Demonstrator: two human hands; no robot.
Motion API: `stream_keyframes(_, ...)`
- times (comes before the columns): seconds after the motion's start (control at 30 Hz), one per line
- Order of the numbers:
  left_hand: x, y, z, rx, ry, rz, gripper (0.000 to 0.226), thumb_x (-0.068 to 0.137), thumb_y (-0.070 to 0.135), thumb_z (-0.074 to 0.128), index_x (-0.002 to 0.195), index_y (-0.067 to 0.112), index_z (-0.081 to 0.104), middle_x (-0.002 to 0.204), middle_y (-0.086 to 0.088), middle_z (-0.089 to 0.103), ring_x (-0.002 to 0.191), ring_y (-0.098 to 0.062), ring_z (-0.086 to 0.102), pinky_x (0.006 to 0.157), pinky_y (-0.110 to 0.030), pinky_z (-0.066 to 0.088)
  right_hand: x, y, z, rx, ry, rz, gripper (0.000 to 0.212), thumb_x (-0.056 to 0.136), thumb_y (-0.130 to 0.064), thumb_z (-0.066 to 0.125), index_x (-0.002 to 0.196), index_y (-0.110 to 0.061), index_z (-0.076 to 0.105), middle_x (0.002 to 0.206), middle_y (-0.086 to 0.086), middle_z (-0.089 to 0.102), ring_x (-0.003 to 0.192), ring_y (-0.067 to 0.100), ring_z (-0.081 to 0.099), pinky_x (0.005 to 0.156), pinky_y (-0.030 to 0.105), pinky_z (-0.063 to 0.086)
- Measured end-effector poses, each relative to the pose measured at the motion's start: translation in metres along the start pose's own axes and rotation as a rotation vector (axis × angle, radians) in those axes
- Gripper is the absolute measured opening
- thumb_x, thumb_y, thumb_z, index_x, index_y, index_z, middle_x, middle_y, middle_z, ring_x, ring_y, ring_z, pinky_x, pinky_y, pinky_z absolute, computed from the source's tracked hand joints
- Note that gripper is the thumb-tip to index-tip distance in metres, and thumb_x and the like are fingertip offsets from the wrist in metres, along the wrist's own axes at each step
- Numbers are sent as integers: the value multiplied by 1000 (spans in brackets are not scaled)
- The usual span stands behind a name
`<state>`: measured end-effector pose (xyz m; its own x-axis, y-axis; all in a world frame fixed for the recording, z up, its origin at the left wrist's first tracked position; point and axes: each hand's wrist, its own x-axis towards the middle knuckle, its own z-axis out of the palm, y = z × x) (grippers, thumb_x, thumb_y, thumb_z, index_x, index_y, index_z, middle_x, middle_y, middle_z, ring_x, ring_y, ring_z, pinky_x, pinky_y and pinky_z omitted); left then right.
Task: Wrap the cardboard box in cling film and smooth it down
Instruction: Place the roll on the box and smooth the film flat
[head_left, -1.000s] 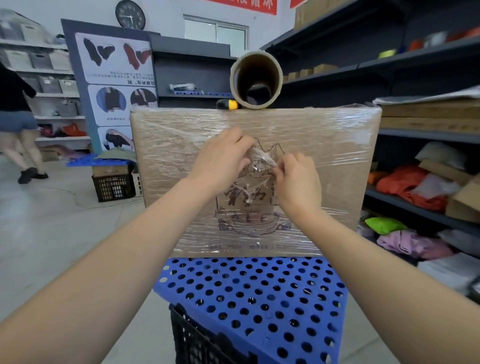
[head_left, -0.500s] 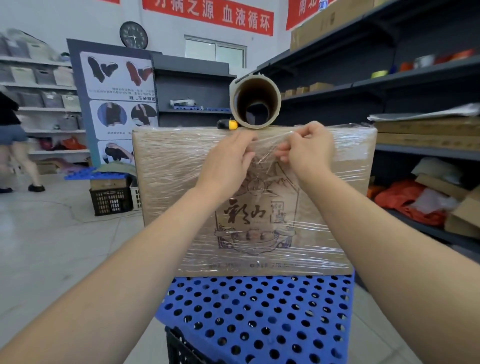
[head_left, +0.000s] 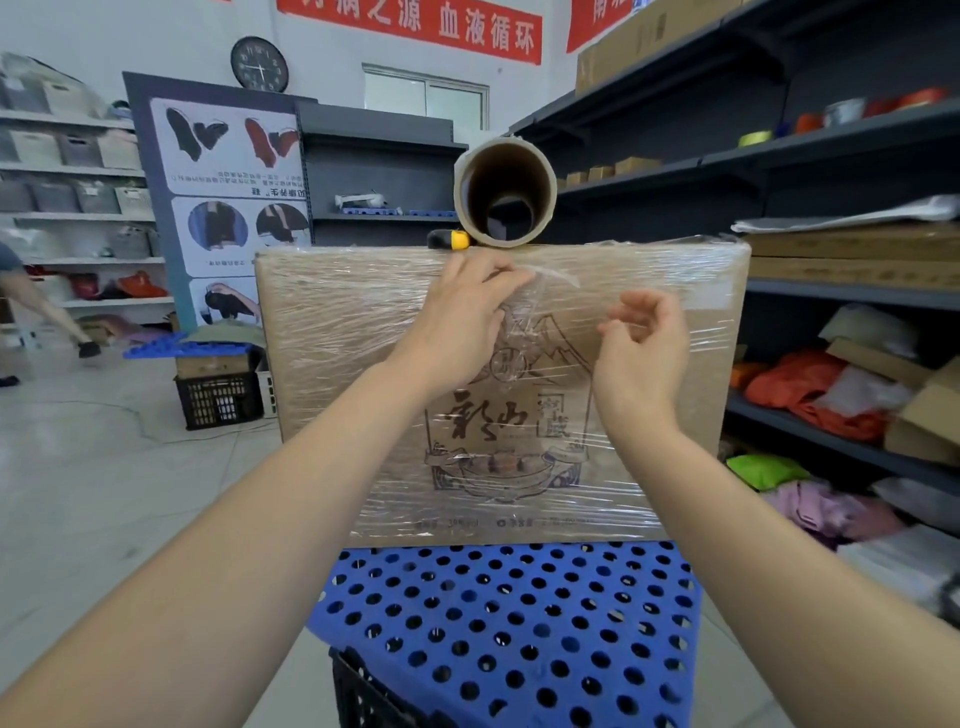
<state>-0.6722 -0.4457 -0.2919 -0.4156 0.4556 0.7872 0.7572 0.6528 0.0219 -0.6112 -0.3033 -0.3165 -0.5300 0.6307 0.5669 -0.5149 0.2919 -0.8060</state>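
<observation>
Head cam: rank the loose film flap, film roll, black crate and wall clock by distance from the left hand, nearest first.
From the left hand:
1. Loose film flap: pinched at its fingertips, against the front of the box.
2. Film roll: on top of the box, just above the hand.
3. Black crate: on the floor, back left.
4. Wall clock: far wall, upper left.

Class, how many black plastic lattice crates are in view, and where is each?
2. One black plastic lattice crate sits beneath the blue perforated plastic board nearest the camera; the other stands on the floor at back left. Shelves may hide more.
</observation>
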Motion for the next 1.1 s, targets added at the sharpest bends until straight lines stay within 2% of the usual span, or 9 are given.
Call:
stream_keyframes(0.13,-13,-3,1,-48,54,7,46,92,-6,46,131,16,56,126,-1,54,119,-17,40,97,-12,19,-12,9,-1,-89,-80,-69,28,90,4,45,105,-20,52,93,-12,55,97,13,59,84,22,49)
stream_keyframes(0.23,-24,-6,2,1,81,21,52,89,-9,48,134,16,53,130,-3,52,124,-20,38,105,-29,28,-18,13,3,-266,-178,-301,36,94,-4,47,127,-15,52,123,-4,55,117,7,48,103,27,40)
stream_keyframes(0.33,-24,-12,3,204,38,45,57,87,-2,54,141,14,44,144,-5,43,134,-25,32,110,-43,24,-10,20,15,-697,-362,-655,57,98,-21,44,150,-12,23,157,3,21,146,16,11,119,35,10)
stream_keyframes(0.47,-25,-13,2,372,-14,99,65,86,13,62,146,14,35,151,-5,35,140,-27,26,115,-41,12,5,38,20,-1070,-432,-739,79,96,-46,40,151,-13,-7,160,3,-10,146,24,-15,116,44,-10)
stream_keyframes(0.57,-26,-16,3,451,-58,97,71,92,22,56,151,17,16,159,-1,14,148,-20,7,116,-34,-7,9,46,18,-1148,-394,-759,87,93,-56,38,146,-12,-15,159,4,-13,145,25,-16,114,45,-13)
stream_keyframes(0.7,-29,-22,1,486,-119,81,77,95,29,52,152,19,1,160,2,-4,147,-15,-7,117,-35,-11,11,49,15,-1220,-361,-757,90,89,-66,30,143,-15,-20,158,5,-15,145,26,-17,114,48,-12)
stream_keyframes(0.87,-39,-24,-1,504,-117,75,82,92,35,55,152,17,1,160,-3,-4,147,-20,-8,117,-38,-11,5,52,8,-1193,-302,-669,90,91,-62,28,148,-6,-13,158,13,-14,144,27,-17,113,46,-16)
stream_keyframes(1.0,-55,-25,15,521,-128,162,87,86,38,63,151,12,12,160,-9,6,147,-25,0,117,-43,-5,-10,67,12,-1118,-340,-928,79,91,-54,32,149,-2,14,157,16,16,144,25,6,115,45,-6)
stream_keyframes(1.1,-67,-31,28,548,-185,141,96,83,42,65,150,14,2,159,-8,-3,146,-25,-8,116,-44,-9,-14,95,7,-1202,-422,-960,89,83,-56,50,148,-9,11,157,11,15,145,28,8,114,46,-4)
